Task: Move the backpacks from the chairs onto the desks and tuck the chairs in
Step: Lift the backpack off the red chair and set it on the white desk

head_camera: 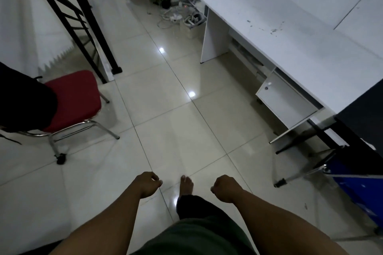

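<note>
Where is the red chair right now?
In the head view the red chair stands on the tiled floor at the left, beside the black frame, with a dark backpack lying on its seat.

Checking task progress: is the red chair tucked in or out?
Out: the red chair stands on open floor, a black backpack on its seat.

At left we see 1 black backpack [22, 97] resting on a red-cushioned, chrome-framed chair [76, 99], standing clear of any desk. At right stands 1 white desk [290, 47]; a blue chair [352, 184] sits nearby.
</note>
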Demonstrator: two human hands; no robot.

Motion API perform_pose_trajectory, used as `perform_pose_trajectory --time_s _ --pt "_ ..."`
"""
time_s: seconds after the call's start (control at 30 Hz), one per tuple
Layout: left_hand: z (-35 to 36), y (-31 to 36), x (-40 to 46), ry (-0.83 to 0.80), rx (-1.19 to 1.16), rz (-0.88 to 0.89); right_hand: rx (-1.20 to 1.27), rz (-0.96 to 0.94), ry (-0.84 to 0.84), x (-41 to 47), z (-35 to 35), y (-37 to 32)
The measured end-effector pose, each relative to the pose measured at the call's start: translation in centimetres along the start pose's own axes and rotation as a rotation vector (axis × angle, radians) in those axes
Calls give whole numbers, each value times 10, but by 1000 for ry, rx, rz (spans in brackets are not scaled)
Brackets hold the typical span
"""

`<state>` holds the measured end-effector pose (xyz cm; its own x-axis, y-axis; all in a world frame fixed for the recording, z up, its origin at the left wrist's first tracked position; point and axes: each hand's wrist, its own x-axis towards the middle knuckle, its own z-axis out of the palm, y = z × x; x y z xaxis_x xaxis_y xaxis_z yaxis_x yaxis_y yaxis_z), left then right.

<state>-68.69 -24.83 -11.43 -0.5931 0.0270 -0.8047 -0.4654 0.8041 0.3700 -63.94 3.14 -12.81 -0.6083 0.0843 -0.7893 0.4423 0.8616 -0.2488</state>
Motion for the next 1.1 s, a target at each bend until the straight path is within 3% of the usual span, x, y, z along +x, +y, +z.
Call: perform_pose_trajectory --time_s 0.33,0.5,0.83,1.1 --pt "-128 40 61 120 -74 -11 -33 -137 4 79 -90 -127" --pt "-162 51 87 95 -56 10 -43 -160 12 101 -104 -170" --pt "-259 40 153 -3 229 164 10 44 58 118 -92 -232" --pt "-347 8 197 -98 484 189 279 165 106 117 -56 -319"
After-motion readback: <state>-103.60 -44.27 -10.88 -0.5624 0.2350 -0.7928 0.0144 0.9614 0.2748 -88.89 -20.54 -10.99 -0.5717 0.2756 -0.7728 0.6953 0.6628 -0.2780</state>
